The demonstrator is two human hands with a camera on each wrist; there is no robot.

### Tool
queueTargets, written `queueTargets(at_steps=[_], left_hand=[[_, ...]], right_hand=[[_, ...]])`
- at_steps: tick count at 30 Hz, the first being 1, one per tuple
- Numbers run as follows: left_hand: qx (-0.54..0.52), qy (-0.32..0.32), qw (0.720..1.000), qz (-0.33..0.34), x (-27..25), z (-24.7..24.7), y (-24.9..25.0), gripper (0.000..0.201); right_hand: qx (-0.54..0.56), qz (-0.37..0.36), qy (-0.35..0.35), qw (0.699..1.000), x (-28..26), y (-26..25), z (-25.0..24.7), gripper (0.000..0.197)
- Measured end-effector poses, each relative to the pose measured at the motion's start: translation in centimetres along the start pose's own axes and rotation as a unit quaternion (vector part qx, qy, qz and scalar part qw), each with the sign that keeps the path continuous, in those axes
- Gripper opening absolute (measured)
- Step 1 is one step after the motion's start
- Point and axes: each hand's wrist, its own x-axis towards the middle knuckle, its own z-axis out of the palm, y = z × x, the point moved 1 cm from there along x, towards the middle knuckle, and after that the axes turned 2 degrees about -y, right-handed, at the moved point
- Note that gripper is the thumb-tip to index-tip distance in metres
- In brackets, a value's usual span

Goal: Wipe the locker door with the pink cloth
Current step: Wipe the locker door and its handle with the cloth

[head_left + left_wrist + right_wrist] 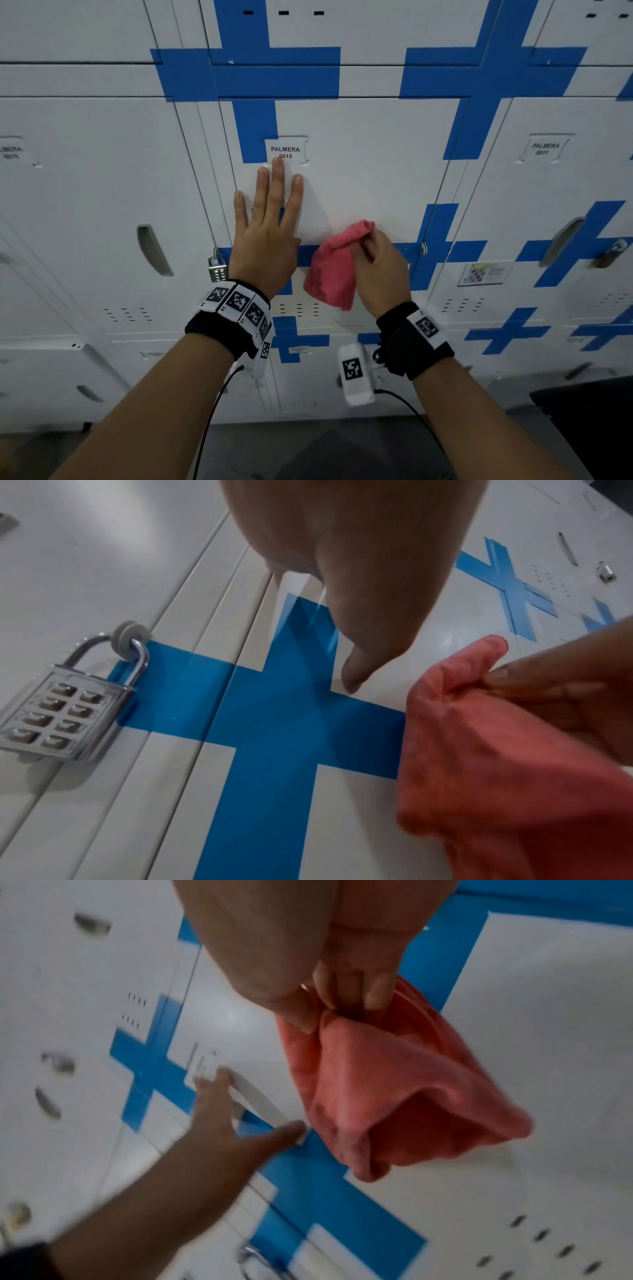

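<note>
Locker door point(370, 164) is braced by the left hand point(265, 236), fingers point(275, 192) released and flat. Pink cloth point(330, 270) is pinched, bunched, in the right hand point(378, 267) at mid-door. Judged best: cloth flattened under the palm, overlapping strokes, padlock point(217, 269) avoided.

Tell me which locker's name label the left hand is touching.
The middle label, reading PALMERA 0015: the left hand has fingertips at its lower edge; the side labels are untouched.

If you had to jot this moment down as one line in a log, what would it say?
left hand: flat on white metal locker door | right hand: pinches bunched pink cloth | silver keypad padlock: hanging left of door
</note>
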Motion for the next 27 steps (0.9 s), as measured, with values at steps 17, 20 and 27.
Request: queueTargets(at_steps=[17, 20, 27], left_hand=[[0.002, 0.005, 0.999, -0.039, 0.2, 0.9, 1.6, 0.116], [0.010, 0.008, 0.999, -0.045, 0.0, 1.0, 1.5, 0.113], [0.007, -0.015, 0.999, -0.050, 0.1, 0.8, 1.8, 0.115]], right_hand=[[-0.153, -0.035, -0.082, 0.984, 1.4, 0.5, -1.9, 0.027], [-0.093, -0.027, -0.035, 0.995, 1.0, 0.9, -0.7, 0.028], [-0.140, -0.023, -0.017, 0.990, -0.7, 3.2, 1.2, 0.039]])
